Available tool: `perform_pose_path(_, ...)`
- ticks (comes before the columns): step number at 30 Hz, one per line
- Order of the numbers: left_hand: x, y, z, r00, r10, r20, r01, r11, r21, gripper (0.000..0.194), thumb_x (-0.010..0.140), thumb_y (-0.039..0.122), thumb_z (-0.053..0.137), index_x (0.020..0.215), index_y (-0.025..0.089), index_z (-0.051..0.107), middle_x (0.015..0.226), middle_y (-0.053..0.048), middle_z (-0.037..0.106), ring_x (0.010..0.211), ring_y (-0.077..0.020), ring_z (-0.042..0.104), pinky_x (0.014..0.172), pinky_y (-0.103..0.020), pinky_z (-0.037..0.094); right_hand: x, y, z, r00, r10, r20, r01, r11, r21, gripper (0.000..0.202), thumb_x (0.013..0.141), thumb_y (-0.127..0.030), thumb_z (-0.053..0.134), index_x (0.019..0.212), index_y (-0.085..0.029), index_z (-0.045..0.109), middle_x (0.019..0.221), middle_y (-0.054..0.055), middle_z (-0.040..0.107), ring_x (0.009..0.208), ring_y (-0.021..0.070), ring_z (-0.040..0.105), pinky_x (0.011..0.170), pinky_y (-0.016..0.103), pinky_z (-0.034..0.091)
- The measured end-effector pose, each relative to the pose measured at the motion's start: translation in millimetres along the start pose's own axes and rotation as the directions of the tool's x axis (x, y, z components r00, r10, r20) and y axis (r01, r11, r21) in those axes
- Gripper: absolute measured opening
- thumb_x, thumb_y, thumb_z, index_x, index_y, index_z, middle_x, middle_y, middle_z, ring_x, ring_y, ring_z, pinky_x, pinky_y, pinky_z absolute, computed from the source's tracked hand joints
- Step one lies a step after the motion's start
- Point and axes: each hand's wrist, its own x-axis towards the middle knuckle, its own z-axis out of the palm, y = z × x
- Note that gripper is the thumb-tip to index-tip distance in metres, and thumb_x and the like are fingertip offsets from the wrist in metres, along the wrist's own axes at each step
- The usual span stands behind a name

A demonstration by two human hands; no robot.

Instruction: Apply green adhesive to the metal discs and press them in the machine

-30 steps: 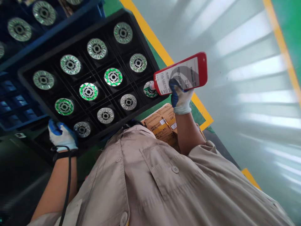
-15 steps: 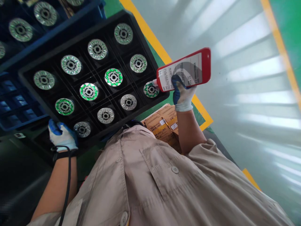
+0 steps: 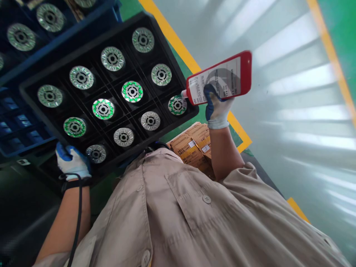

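Note:
My right hand (image 3: 218, 105), in a white and blue glove, is wrapped round a red bottle (image 3: 246, 74) with a white and grey label. The bottle is tipped, its pale nozzle (image 3: 184, 94) at the upper right of a round metal part (image 3: 177, 105) that carries green liquid on part of its face. This part sits in the right corner of a black divided tray (image 3: 164, 27). Several like parts fill the other compartments, some with bright green rings, such as one metal disc (image 3: 132, 91). My gloved left hand (image 3: 72, 160) grips the tray's near left corner, fingers bent over the rim.
A blue crate (image 3: 116, 13) with more metal discs (image 3: 50, 17) stands beyond the tray on the left. Lower left is another blue divided crate (image 3: 25, 120). Brown cartons (image 3: 191, 144) lie below the tray's right end. A black cable (image 3: 79, 211) runs along my left forearm.
The bottle has shifted slightly up and right, its nozzle moving along the rim of the corner disc. The tray and discs appear a little further left in view. My left hand keeps its place.

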Motion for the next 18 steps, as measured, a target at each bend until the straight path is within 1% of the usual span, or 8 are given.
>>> perform_pose_path(3, 0.7, 0.9, 1.0, 1.0, -0.014, -0.006, 0.014, 1.0, -0.019, 0.052, 0.09, 0.004, 0.047, 0.141, -0.003, 0.055, 0.136, -0.023, 0.063, 0.131, -0.026, 0.059, 0.12, -0.042, 0.041, 1.4, 3.4, -4.2, 1.0, 0.026, 0.015, -0.027, 1.0, 0.007, 0.066, 0.049, -0.061, 0.095, 0.098, -0.028, 0.065, 0.107, 0.002, 0.078, 0.123, 0.0316, 0.072, 0.119, 0.056, 0.051)
perform_pose_path(7, 2.9, -6.4, 0.7, 1.0, 0.002, -0.013, -0.001, 1.0, 0.011, 0.053, 0.089, 0.005, 0.049, 0.142, 0.0, 0.056, 0.135, -0.02, 0.064, 0.132, -0.026, 0.059, 0.122, -0.041, 0.04, 2.7, 6.1, -10.3, 1.0, 0.017, 0.001, -0.017, 0.999, 0.033, 0.069, 0.049, -0.065, 0.093, 0.1, -0.028, 0.064, 0.107, 0.001, 0.077, 0.124, 0.0315, 0.071, 0.119, 0.058, 0.05)
perform_pose_path(11, 4.1, -12.0, 0.4, 0.999, 0.035, -0.015, -0.035, 0.998, 0.054, 0.056, 0.092, 0.007, 0.05, 0.146, -0.002, 0.054, 0.136, -0.021, 0.065, 0.131, -0.0271, 0.061, 0.12, -0.041, 0.041, 5.3, 3.7, -14.9, 0.999, 0.037, 0.015, -0.037, 0.999, 0.017, 0.064, 0.052, -0.058, 0.095, 0.1, -0.029, 0.064, 0.112, 0.004, 0.077, 0.132, 0.0329, 0.066, 0.119, 0.058, 0.051)
perform_pose_path(15, 2.2, -5.8, 0.0, 1.0, 0.005, -0.022, -0.004, 0.999, 0.053, 0.059, 0.09, 0.004, 0.05, 0.148, -0.003, 0.053, 0.136, -0.022, 0.066, 0.131, -0.026, 0.061, 0.118, -0.04, 0.043, 4.8, 5.4, -17.7, 0.999, 0.037, -0.005, -0.037, 0.999, 0.011, 0.065, 0.051, -0.053, 0.096, 0.102, -0.028, 0.065, 0.115, 0.005, 0.076, 0.137, 0.0343, 0.063, 0.118, 0.058, 0.051)
perform_pose_path(18, 0.1, 1.2, 0.0, 0.999, -0.029, -0.026, 0.03, 0.998, 0.055, 0.056, 0.089, 0.003, 0.05, 0.145, -0.005, 0.055, 0.139, -0.023, 0.064, 0.133, -0.026, 0.061, 0.117, -0.038, 0.044, 1.6, 8.3, -20.1, 1.0, 0.01, -0.002, -0.01, 0.999, 0.05, 0.065, 0.054, -0.055, 0.095, 0.103, -0.027, 0.064, 0.117, 0.005, 0.075, 0.136, 0.0337, 0.063, 0.117, 0.059, 0.053)
